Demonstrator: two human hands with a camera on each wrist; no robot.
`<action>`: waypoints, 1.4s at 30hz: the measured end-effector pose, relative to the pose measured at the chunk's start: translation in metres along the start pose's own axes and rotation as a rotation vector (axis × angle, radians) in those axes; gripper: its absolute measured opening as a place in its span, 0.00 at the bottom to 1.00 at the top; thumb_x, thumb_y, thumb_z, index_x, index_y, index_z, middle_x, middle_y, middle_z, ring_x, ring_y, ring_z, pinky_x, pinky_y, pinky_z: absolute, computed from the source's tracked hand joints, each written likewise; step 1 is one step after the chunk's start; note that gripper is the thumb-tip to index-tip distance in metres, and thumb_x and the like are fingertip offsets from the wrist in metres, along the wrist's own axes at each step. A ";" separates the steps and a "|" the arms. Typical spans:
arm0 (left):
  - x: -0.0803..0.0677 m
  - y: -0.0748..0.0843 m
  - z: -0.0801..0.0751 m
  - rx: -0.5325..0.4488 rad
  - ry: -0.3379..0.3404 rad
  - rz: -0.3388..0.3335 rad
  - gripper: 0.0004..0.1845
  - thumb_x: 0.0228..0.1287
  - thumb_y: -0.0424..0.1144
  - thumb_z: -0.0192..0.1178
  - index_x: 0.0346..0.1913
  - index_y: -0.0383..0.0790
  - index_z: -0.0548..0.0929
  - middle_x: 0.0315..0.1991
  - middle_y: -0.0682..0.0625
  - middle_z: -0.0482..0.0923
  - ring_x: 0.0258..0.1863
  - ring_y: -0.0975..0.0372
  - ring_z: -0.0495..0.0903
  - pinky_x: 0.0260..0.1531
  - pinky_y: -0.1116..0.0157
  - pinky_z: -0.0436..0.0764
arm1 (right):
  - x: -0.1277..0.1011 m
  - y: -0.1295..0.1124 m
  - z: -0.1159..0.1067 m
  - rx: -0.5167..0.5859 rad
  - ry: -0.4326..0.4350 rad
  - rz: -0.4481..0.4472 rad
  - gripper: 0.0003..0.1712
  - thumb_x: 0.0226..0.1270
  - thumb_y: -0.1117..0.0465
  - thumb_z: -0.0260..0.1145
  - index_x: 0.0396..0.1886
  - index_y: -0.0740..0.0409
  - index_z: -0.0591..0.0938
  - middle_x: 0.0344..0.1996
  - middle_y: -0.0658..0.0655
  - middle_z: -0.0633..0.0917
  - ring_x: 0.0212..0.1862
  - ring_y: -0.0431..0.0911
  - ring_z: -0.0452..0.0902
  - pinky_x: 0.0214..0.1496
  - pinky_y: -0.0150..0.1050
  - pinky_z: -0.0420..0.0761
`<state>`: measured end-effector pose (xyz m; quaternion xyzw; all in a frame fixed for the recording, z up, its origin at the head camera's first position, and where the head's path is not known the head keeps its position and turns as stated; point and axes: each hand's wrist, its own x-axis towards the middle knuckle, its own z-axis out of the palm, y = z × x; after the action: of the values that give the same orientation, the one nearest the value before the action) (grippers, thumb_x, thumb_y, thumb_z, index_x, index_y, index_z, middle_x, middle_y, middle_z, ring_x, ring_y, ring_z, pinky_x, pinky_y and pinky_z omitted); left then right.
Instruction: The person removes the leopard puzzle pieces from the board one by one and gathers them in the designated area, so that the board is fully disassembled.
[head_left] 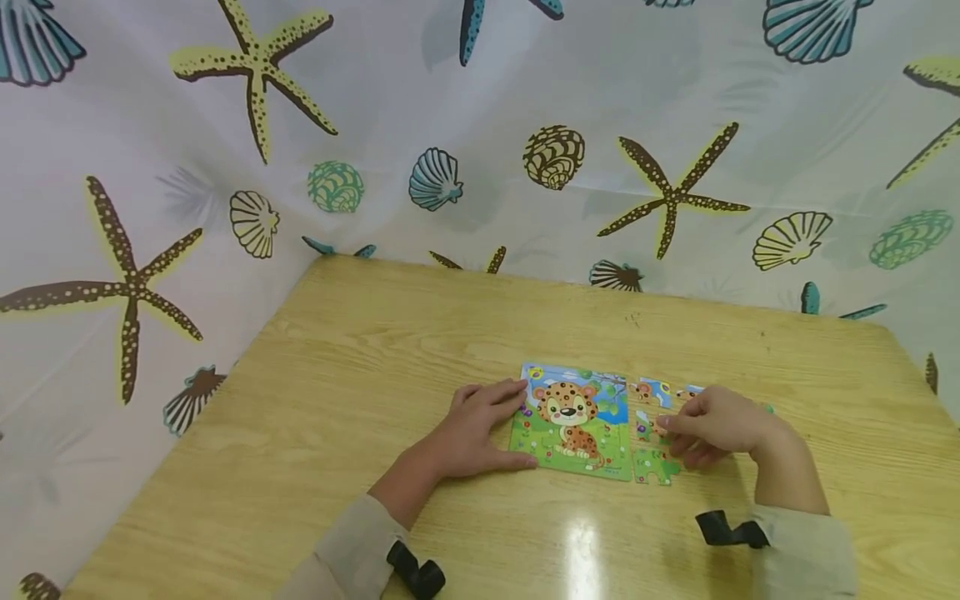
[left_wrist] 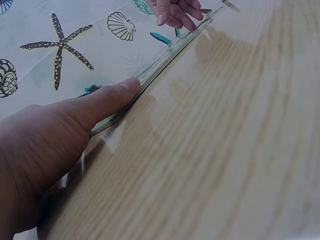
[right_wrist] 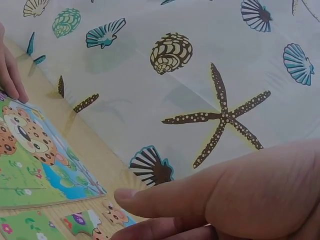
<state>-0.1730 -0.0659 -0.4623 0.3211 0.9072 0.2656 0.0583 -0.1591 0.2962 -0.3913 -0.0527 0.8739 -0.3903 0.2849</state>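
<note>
Wooden desk [head_left: 375,400], shell-print curtain [head_left: 450,125] behind: a leopard puzzle [head_left: 573,421] lies flat near the front edge, its main block already joined. A person's left hand [head_left: 480,429] rests with straight fingers against the block's left edge, steadying it without gripping. Their right hand [head_left: 712,427] hovers over loose pieces [head_left: 654,465] just right of the block, fingers curled as if pinching one small piece, though the head view is too small to be sure. Judging by the thin edge seen from the left wrist, the pieces look light, stiff and flat, likely to slide on the glossy desk; a fingertip pinch at a piece's rim seems the best hold, with the block pinned at its border. No brand, label or readable writing shows anywhere.
</note>
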 end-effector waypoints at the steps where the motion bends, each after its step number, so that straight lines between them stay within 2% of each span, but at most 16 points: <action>1: 0.000 0.000 0.000 -0.002 -0.002 0.003 0.54 0.55 0.66 0.68 0.76 0.38 0.61 0.79 0.52 0.55 0.79 0.58 0.55 0.72 0.46 0.50 | -0.002 -0.001 -0.001 -0.002 0.007 0.001 0.23 0.75 0.50 0.61 0.36 0.67 0.87 0.32 0.59 0.90 0.34 0.48 0.88 0.37 0.42 0.87; 5: 0.001 0.002 0.001 -0.011 -0.014 0.012 0.54 0.55 0.66 0.68 0.76 0.38 0.61 0.80 0.52 0.55 0.79 0.57 0.54 0.72 0.46 0.49 | -0.004 -0.006 -0.002 0.016 0.039 -0.054 0.23 0.76 0.51 0.60 0.39 0.69 0.87 0.33 0.60 0.90 0.35 0.48 0.87 0.38 0.42 0.86; 8: 0.002 0.002 0.001 0.003 -0.009 0.008 0.54 0.55 0.67 0.68 0.76 0.38 0.61 0.79 0.52 0.55 0.79 0.58 0.55 0.72 0.46 0.50 | 0.001 -0.015 0.003 0.074 0.029 -0.135 0.23 0.76 0.52 0.60 0.47 0.72 0.84 0.39 0.63 0.89 0.39 0.50 0.88 0.42 0.43 0.87; 12: 0.002 0.001 0.000 0.015 -0.004 0.003 0.53 0.55 0.66 0.68 0.76 0.38 0.61 0.79 0.52 0.55 0.79 0.59 0.55 0.72 0.46 0.50 | 0.013 -0.029 0.017 0.137 -0.021 -0.175 0.23 0.76 0.54 0.61 0.52 0.73 0.82 0.42 0.65 0.87 0.41 0.52 0.87 0.45 0.42 0.87; 19: 0.000 0.003 0.000 -0.006 -0.004 -0.001 0.53 0.55 0.66 0.68 0.76 0.38 0.62 0.79 0.52 0.55 0.78 0.58 0.55 0.72 0.46 0.50 | 0.030 -0.042 0.047 0.152 -0.106 -0.213 0.19 0.78 0.60 0.57 0.53 0.74 0.81 0.39 0.65 0.87 0.41 0.50 0.87 0.45 0.43 0.87; 25: -0.001 0.002 0.001 -0.004 -0.001 -0.004 0.52 0.55 0.65 0.69 0.76 0.38 0.63 0.79 0.52 0.56 0.78 0.58 0.56 0.73 0.47 0.50 | 0.036 -0.047 0.061 0.145 -0.130 -0.194 0.17 0.79 0.61 0.55 0.47 0.72 0.83 0.34 0.62 0.86 0.34 0.49 0.87 0.39 0.42 0.87; 28: -0.001 0.002 0.001 0.002 -0.004 -0.005 0.53 0.56 0.66 0.68 0.76 0.38 0.62 0.79 0.52 0.56 0.78 0.58 0.55 0.73 0.47 0.50 | 0.037 -0.048 0.063 0.146 -0.127 -0.172 0.17 0.79 0.61 0.55 0.48 0.71 0.83 0.32 0.61 0.86 0.31 0.47 0.86 0.37 0.42 0.87; 36: 0.000 0.001 0.000 -0.005 -0.001 -0.006 0.52 0.56 0.65 0.68 0.76 0.38 0.63 0.79 0.51 0.56 0.78 0.58 0.56 0.73 0.47 0.49 | 0.036 -0.051 0.067 0.160 -0.103 -0.130 0.16 0.79 0.60 0.55 0.49 0.70 0.81 0.32 0.60 0.83 0.30 0.45 0.83 0.36 0.42 0.87; 42: 0.001 0.000 -0.001 0.007 0.005 -0.009 0.52 0.55 0.65 0.68 0.76 0.38 0.62 0.79 0.52 0.56 0.78 0.58 0.56 0.73 0.47 0.50 | 0.039 -0.054 0.068 0.213 -0.081 -0.090 0.13 0.79 0.62 0.55 0.47 0.69 0.80 0.32 0.60 0.81 0.31 0.46 0.80 0.38 0.42 0.87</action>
<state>-0.1737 -0.0660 -0.4609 0.3165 0.9097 0.2628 0.0561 -0.1620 0.2025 -0.4066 -0.0769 0.8119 -0.4911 0.3061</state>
